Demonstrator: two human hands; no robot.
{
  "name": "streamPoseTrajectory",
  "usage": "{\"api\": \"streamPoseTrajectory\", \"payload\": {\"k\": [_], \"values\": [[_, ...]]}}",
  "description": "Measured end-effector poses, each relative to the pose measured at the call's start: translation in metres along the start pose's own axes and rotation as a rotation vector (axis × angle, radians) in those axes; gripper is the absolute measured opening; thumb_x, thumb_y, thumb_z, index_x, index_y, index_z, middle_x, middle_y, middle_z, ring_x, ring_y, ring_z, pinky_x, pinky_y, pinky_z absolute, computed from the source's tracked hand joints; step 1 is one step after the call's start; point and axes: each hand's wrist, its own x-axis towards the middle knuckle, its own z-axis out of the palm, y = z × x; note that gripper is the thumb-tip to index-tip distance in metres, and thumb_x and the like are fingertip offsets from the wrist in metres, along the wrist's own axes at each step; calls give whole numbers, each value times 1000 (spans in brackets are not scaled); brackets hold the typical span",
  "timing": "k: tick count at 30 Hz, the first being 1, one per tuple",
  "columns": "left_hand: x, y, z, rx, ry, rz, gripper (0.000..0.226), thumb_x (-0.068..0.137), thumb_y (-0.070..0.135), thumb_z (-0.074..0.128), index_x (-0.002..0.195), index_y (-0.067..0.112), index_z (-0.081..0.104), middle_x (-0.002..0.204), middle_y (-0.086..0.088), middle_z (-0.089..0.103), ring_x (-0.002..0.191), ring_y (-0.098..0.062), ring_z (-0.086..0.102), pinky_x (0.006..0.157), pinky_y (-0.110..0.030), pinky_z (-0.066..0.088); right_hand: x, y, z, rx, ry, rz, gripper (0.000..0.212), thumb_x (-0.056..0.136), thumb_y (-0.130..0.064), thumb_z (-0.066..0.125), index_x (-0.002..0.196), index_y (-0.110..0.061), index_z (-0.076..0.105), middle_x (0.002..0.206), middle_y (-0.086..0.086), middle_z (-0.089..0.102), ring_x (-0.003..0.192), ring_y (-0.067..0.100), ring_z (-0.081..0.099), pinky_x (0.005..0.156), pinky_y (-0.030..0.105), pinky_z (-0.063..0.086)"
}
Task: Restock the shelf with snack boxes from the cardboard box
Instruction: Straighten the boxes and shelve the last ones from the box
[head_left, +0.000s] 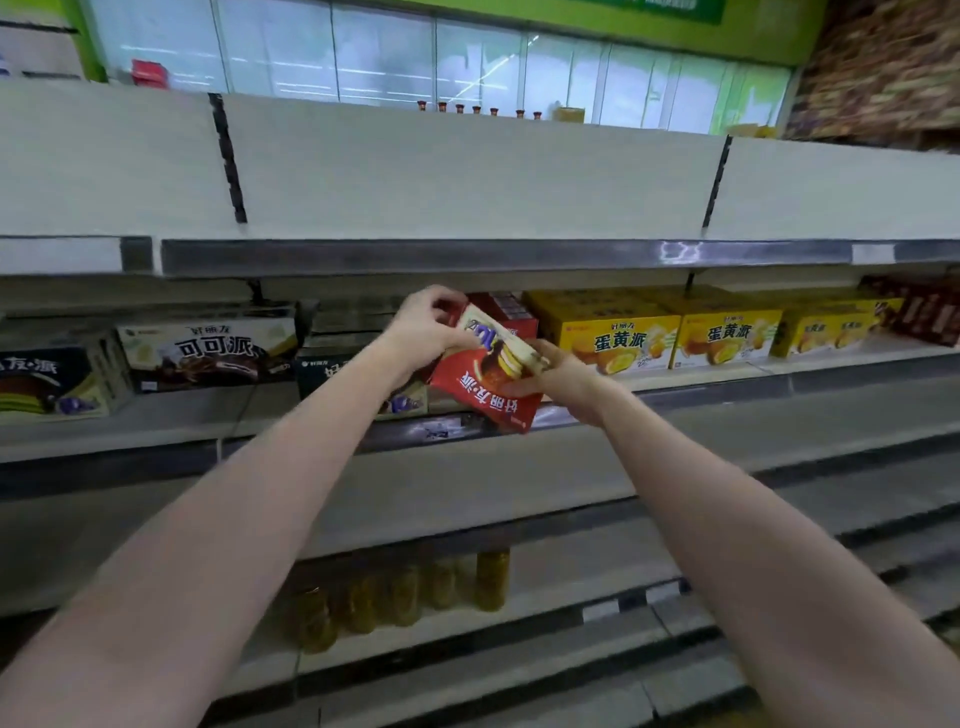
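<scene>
Jars (395, 597) on lower shelf blurred

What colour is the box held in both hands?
Red, with white lettering; the box shows best in the head view.

shelf count, middle tier

3 yellow boxes (628, 338), at least 3 black boxes (208, 353), 1 red box (483, 389) in hand plus 1 red box behind (511, 312); lower-shelf jars (491, 579) too blurred to count.

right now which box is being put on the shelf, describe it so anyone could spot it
Find the middle shelf lined with snack boxes. At its centre, left of the yellow boxes, the left hand and right hand grip one red box. It alone is tilted, its print upside down, overhanging the shelf edge.
</scene>
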Motion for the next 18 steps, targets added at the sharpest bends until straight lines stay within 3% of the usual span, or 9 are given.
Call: {"api": "streamPoseTrajectory", "payload": {"k": [1,3,6,9,11,14,18], "values": [[2,4,2,-28,12,17,65,69,5,87,124,16,55,107,-8,61,85,-22,69,64,-31,59,2,-4,-1,-70,-14,-31,87,67,-10,90,143,-18,47,129,4,64,117,23,62,89,28,53],[8,8,9,-29,44,53,64,67,5,88,123,12,57,103,-9,63,79,-20,68,62,-27,57,3,-13,0,-229,8,-108,72,72,-13,88,136,-15,55,126,7,65,116,25,62,82,20,53],[16,3,20,31,105,90,61,63,11,91,116,15,60,103,-10,68,80,-20,69,70,-32,58,3,-21,-1,-231,37,-148,44,78,-16,84,117,-16,64,109,5,71,100,24,68,85,36,57],[19,-6,27,-6,143,97,61,62,27,93,112,17,59,101,-5,70,85,-22,71,74,-39,59,-1,-19,-7,-219,40,-91,42,78,-17,83,115,-15,62,104,6,72,93,23,70,79,42,59],[20,-10,30,-43,138,70,65,63,32,92,116,16,57,104,-5,69,89,-21,70,77,-40,59,-2,-15,-14,-145,77,-62,45,80,-17,82,119,-14,60,106,8,72,94,27,71,81,47,59],[19,-16,33,5,-41,-80,69,67,23,90,124,12,53,110,-6,68,91,-18,69,80,-35,59,-1,-8,-22,199,72,-32,40,88,-10,73,124,-7,56,110,14,72,95,32,71,80,49,59],[17,-21,42,134,-109,-121,54,70,12,88,116,10,61,92,1,69,76,-11,67,60,-24,54,7,-1,-32,218,71,-11,23,85,-9,76,103,-14,62,115,14,71,103,32,69,92,50,56]]}}
